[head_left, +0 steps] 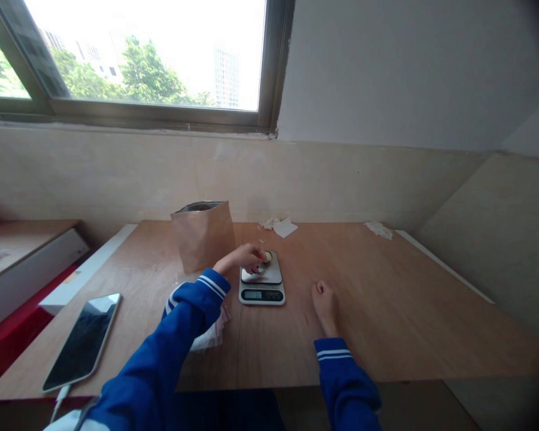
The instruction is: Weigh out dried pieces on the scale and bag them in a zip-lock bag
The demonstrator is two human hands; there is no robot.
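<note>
My left hand (248,257) reaches over a white kitchen scale (262,296) with a metal top plate. Its fingers are closed on a small round pale piece (268,257) above the far part of the plate; what kind of thing it is cannot be made out. The scale's display is lit, but its figures are too small to read. To the right of the scale, my right hand (326,304) rests on the table in a loose fist, with nothing visible in it. An upright brown paper bag (205,239) stands open behind my left forearm.
Clear plastic zip bags (211,336) lie partly under my left sleeve. At the left of the wooden table (386,311) is a phone (84,341) with a cable plugged in. Pale scraps and a white paper piece (285,227) lie by the wall, and crumpled tissue (379,230) sits farther right.
</note>
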